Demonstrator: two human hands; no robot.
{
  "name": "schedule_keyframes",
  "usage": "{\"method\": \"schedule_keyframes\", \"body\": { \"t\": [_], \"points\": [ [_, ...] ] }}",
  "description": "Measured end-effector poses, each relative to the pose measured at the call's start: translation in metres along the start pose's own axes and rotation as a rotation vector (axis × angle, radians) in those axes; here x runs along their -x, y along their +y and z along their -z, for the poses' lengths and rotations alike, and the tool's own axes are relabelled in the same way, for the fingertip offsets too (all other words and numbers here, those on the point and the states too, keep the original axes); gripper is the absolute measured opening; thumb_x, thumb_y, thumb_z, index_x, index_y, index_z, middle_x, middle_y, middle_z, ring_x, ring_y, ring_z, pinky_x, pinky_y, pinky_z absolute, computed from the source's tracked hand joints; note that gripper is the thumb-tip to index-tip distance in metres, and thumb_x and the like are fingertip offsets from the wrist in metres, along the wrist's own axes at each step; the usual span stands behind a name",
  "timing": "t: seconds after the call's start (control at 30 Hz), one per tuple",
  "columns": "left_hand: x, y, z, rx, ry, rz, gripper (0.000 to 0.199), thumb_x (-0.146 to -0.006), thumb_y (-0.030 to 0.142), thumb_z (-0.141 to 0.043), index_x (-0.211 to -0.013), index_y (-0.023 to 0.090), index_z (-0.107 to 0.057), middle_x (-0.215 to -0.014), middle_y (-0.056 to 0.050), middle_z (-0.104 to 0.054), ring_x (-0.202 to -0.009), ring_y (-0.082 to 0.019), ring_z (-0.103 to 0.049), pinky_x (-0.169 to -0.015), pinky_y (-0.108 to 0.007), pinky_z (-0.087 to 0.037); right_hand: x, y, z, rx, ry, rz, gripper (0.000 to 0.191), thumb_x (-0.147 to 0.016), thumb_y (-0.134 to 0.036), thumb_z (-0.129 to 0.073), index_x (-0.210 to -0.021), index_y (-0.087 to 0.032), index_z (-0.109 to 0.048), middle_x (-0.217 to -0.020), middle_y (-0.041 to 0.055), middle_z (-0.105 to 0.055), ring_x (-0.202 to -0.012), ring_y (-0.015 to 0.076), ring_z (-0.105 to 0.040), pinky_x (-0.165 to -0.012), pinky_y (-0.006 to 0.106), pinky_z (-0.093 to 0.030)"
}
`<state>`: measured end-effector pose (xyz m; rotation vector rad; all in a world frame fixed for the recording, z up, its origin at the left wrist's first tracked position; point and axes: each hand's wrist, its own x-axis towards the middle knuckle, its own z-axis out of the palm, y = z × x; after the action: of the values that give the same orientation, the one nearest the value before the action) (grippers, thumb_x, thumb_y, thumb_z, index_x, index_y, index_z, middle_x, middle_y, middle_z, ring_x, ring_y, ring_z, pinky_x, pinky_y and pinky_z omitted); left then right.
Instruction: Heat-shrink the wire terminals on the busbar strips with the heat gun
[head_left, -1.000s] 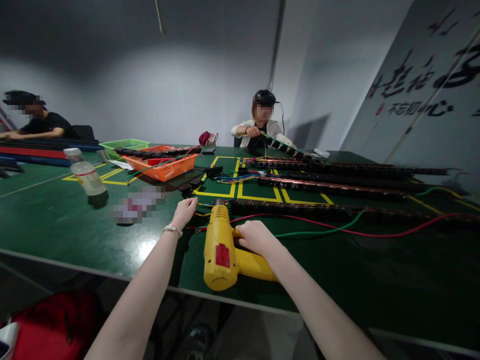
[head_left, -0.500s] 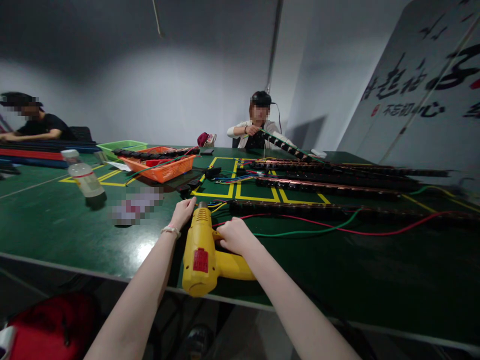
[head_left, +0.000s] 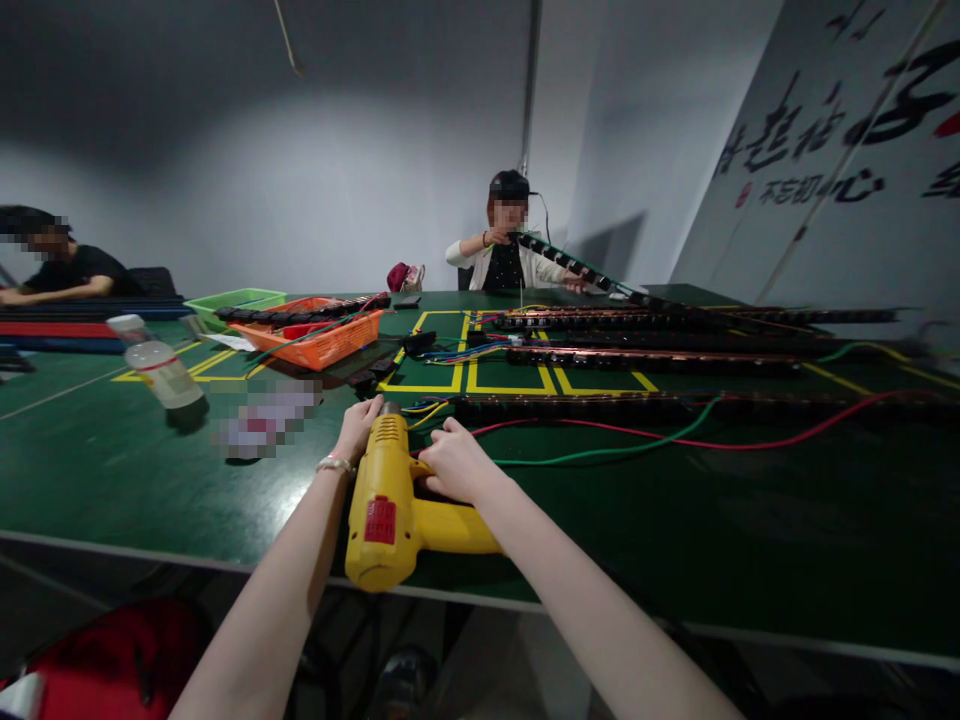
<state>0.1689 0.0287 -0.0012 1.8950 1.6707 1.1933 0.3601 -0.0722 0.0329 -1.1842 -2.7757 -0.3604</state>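
A yellow heat gun [head_left: 384, 505] with a red label lies at the near table edge, nozzle pointing away from me and handle to the right. My left hand [head_left: 360, 428] is just left of the nozzle, fingers drawn together and partly hidden behind it. My right hand [head_left: 459, 462] is closed at the gun's right side, by the trigger, with the handle passing beneath my wrist. What either hand grips is hidden. Just beyond the nozzle, thin yellow and blue wires [head_left: 429, 412] run into a long black-wrapped bundle [head_left: 570, 406].
Red wire [head_left: 780, 443] and green wire [head_left: 600, 456] cross the table to the right. On the left are a bottle [head_left: 161, 370], a blurred flat object [head_left: 270, 420] and an orange basket [head_left: 315, 345]. Across the table, a person [head_left: 510, 250] holds a long black strip [head_left: 577, 268].
The whole view has shifted slightly, moving my hands and the heat gun a little left in the picture. The person opposite has raised the near end of the strip slightly.
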Motion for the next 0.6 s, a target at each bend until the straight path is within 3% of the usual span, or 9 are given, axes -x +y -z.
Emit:
{"method": "schedule_keyframes", "body": {
  "t": [0.27,0.6],
  "points": [
    [0.000,-0.002,-0.002,-0.020,0.003,-0.018,0.043,-0.079,0.048,-0.036,-0.050,0.017,-0.045,-0.048,-0.001,-0.045,-0.057,-0.013,-0.039,-0.053,-0.025,-0.029,0.003,0.003,-0.001,-0.018,-0.001,0.010,0.023,-0.079,-0.037,-0.061,-0.087,-0.016,-0.068,-0.089,0.0066,-0.067,-0.095,0.0209,-0.052,-0.084,0.033,-0.032],
    [0.001,-0.006,-0.004,-0.050,-0.011,-0.057,0.046,-0.082,0.049,-0.032,-0.048,0.019,-0.040,-0.046,0.001,-0.044,-0.050,-0.012,-0.040,-0.053,-0.025,-0.029,0.032,0.025,0.002,-0.058,-0.019,-0.055,0.020,-0.077,-0.033,-0.064,-0.085,-0.016,-0.069,-0.096,0.0066,-0.061,-0.094,0.0193,-0.051,-0.086,0.033,-0.033]
  ]
}}
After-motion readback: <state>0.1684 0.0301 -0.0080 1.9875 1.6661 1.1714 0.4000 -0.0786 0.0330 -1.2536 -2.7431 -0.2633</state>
